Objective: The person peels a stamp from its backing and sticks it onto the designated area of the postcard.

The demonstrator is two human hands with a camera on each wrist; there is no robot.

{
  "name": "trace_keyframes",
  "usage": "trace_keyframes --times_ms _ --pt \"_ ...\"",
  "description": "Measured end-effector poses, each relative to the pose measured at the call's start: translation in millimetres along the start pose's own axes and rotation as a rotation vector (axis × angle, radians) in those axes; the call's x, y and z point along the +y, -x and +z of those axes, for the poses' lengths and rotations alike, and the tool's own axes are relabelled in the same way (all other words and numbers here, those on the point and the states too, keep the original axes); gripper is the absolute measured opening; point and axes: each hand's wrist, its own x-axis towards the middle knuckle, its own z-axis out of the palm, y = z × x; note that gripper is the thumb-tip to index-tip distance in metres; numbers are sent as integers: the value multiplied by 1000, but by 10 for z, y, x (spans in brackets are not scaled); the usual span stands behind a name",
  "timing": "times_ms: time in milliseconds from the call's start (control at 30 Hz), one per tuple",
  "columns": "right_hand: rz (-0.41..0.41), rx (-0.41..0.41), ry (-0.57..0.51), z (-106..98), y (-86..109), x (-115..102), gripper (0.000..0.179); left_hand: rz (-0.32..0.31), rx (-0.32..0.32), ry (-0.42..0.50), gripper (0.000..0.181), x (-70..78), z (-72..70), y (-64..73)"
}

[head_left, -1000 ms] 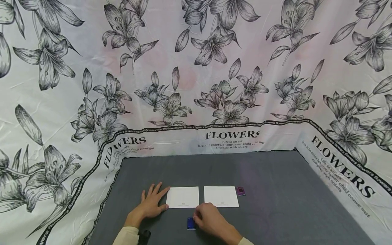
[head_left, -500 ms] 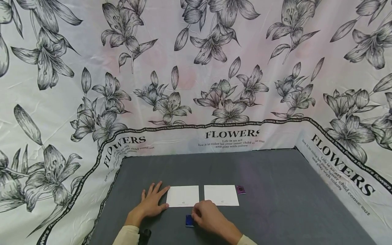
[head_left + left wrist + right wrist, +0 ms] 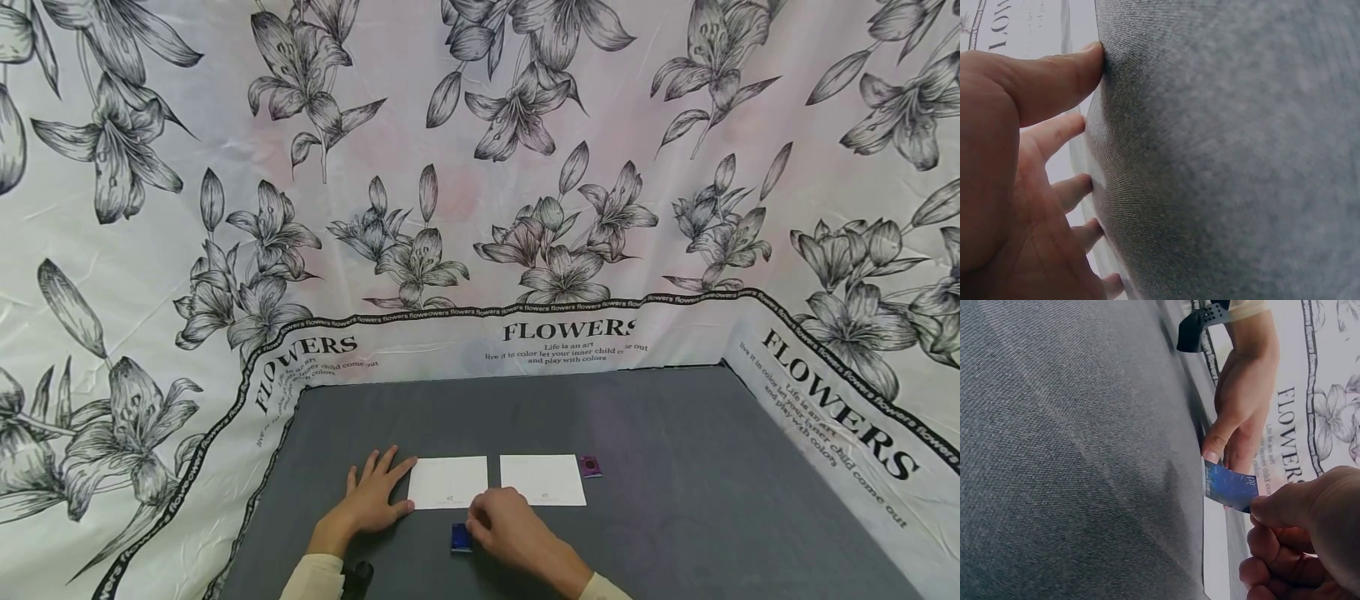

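Observation:
My right hand pinches a small blue postage stamp between thumb and curled fingers. In the right wrist view the stamp shows a toothed edge and the printed figure 120, its near end held under the thumb. It hangs in front of the lower edge of a white card. My left hand lies with fingers spread, index fingertip and thumb at that card's left corners. A second white card sits just to the right, with the right hand's knuckles overlapping its lower left corner.
A small purple stamp-like piece lies against the second card's right edge. Dark grey cloth covers the table. White fabric with flower prints closes off the back and both sides.
The right hand has moved slightly left and away from me with the blue stamp pinched in it. The left hand and both cards stay in place.

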Motion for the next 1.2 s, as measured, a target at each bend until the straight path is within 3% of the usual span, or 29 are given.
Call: trace_keyframes --times_ms 200,633,900,1200 --pt "4 5 6 -20 -10 -22 12 -38 -61 -30 76 170 -141 62" --pt "7 18 9 -60 -27 -35 10 -21 -60 -23 75 171 -151 68" --pt "9 27 16 -91 -41 -53 9 11 -37 22 76 86 -99 44" --pt "-11 40 32 -109 -63 -58 10 25 43 23 76 -77 41 -5"
